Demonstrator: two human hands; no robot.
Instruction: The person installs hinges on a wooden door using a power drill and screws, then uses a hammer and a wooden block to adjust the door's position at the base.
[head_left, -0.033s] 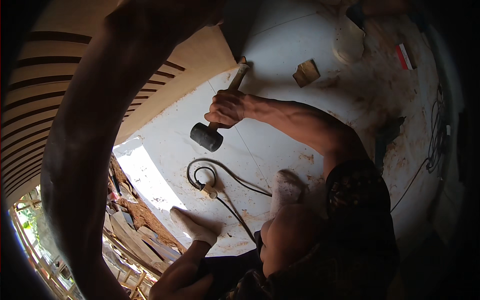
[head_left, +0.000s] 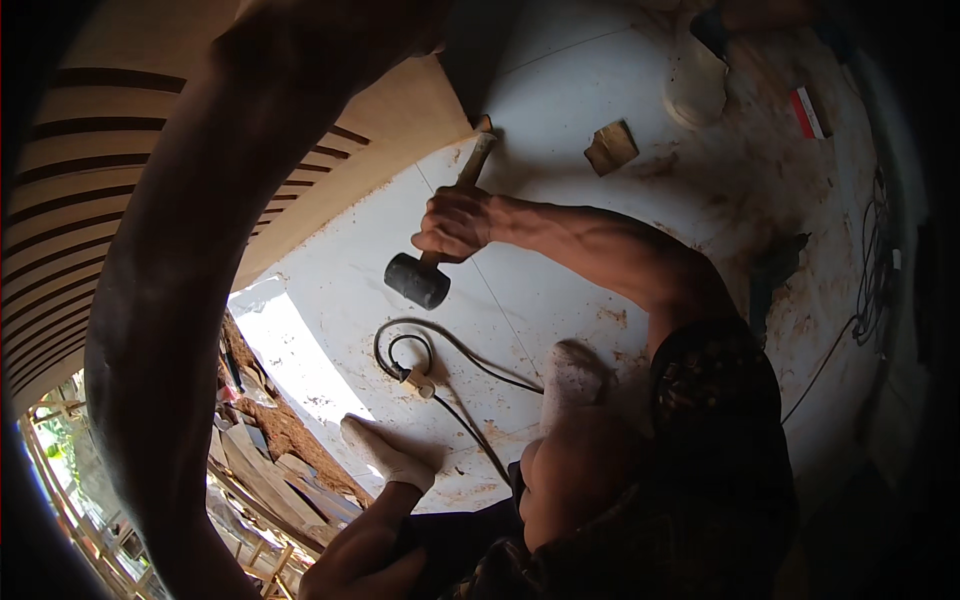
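Observation:
My right hand (head_left: 456,224) is closed round the wooden handle of a rubber mallet (head_left: 417,281). Its black head hangs below my fist, above the white tiled floor, and the handle's end points up toward a slatted wooden panel (head_left: 410,110). The mallet head touches nothing that I can see. My left arm (head_left: 165,290) rises large and dark across the left side, in front of the panel. At the top edge, my left hand (head_left: 400,30) is mostly lost in shadow, so its fingers and anything in them are hidden.
A black cable with a pale plug or socket (head_left: 417,384) lies coiled near my feet. Beyond are a small wood block (head_left: 611,148) and a red-and-white box (head_left: 806,113). A dark tool (head_left: 775,275) lies at right. Wood scraps (head_left: 270,475) are piled at lower left.
My right hand and the mallet have shifted very slightly right, with the head a little lower. My left arm has barely moved.

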